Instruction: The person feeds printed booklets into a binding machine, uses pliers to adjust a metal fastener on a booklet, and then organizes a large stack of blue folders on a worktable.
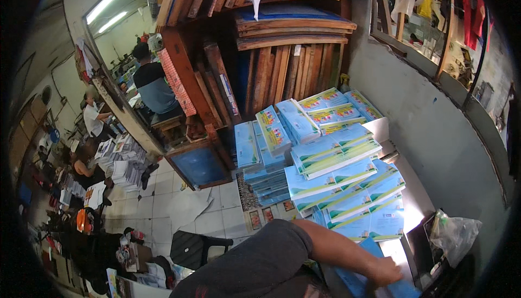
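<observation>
My left arm, in a dark sleeve, reaches across the bottom of the picture toward the right. At its end, my left hand [385, 272] is over blue printed sheets [353, 279] near the lower edge. Its fingers are blurred and partly hidden, so I cannot tell whether they grip a sheet. Just beyond the hand lie overlapping stacks of blue, green and yellow printed booklets [347, 189]. Farther back, more booklet bundles [296, 122] are piled, some with yellow covers. My right hand is not in view.
Wooden frames [287, 75] fill a rack behind the booklets. A grey wall [434, 130] bounds the right side, with a clear plastic bag [453, 235] near it. A black stool [195, 249] stands on the tiled floor to the left. Other people work farther left among paper stacks [127, 176].
</observation>
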### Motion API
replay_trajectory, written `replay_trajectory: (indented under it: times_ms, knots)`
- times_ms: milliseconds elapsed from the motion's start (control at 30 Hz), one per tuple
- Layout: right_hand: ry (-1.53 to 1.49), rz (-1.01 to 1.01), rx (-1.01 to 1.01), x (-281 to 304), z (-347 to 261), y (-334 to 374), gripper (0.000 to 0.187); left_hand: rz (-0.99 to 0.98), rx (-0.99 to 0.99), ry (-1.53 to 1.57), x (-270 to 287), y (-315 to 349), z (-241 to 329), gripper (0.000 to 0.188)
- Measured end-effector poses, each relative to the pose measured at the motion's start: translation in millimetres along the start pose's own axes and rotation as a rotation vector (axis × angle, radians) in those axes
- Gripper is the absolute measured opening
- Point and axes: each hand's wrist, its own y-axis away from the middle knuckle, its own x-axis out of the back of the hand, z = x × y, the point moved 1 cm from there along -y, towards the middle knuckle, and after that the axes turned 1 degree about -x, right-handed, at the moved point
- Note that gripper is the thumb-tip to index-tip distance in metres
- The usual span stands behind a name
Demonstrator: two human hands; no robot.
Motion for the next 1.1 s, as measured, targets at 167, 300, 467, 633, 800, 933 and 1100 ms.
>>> replay_trajectory:
  times_ms: [167, 300, 467, 633, 800, 933, 1100]
  knots:
    - [0.620, -0.205, 0.667, -73.4, -3.5, -23.7, 0.065, 0.023, -0.017, -0.123, -3.9, 16.9, 13.7, 0.040]
    - [0.791, -0.403, 0.758, -74.9, -22.5, -10.1, 0.064, -0.021, -0.095, -0.100, -3.0, 20.0, 15.9, 0.042]
    - [0.619, -0.315, 0.829, -56.6, -35.4, 1.6, 0.068, -0.034, -0.230, -0.212, 0.9, 53.6, 41.9, 0.058]
    - [0.317, -0.433, 0.759, -46.7, -76.3, 1.0, 0.072, 0.061, -0.326, 0.278, 27.2, 65.2, 34.5, 0.072]
    - [-0.026, -0.808, -0.233, -45.0, 10.6, -32.9, 0.076, -0.274, -0.125, 0.103, 52.4, 71.4, 35.2, 0.086]
    - [-0.722, -0.610, -0.367, -48.9, 83.4, 8.6, 0.081, -0.431, 0.255, 0.395, 99.0, 66.5, 15.6, 0.086]
    - [-1.152, -0.267, -0.216, -103.6, 81.5, 57.7, 0.096, 0.264, 0.174, 1.558, 19.3, 163.2, -77.4, 0.072]
